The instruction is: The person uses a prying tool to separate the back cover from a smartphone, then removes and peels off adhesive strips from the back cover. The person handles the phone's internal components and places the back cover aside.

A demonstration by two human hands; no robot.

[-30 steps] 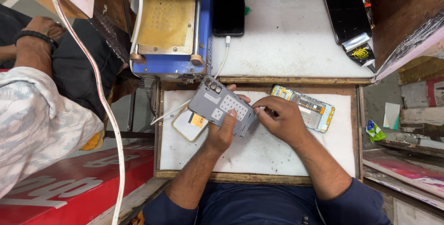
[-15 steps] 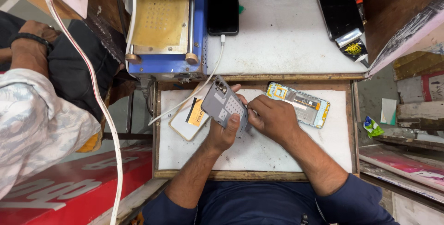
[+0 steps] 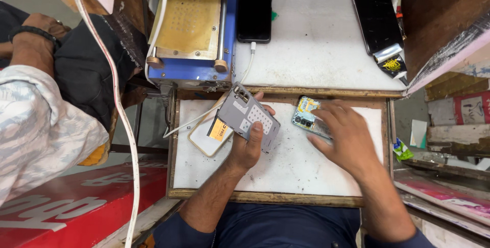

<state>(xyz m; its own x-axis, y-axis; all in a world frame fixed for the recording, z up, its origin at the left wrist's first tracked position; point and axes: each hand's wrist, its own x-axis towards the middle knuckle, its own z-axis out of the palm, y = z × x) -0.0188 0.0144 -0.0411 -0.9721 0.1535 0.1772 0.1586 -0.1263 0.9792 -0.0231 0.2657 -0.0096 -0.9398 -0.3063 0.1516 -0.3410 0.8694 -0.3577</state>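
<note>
Left hand grips a grey phone back cover firmly; right hand, fingers spread, rests on the opened phone on the surface.

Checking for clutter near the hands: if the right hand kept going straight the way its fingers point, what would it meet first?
The right hand points up-left and already lies over the opened phone on the white tray; that comes first. Beyond it is probably the tray's wooden rim.
</note>
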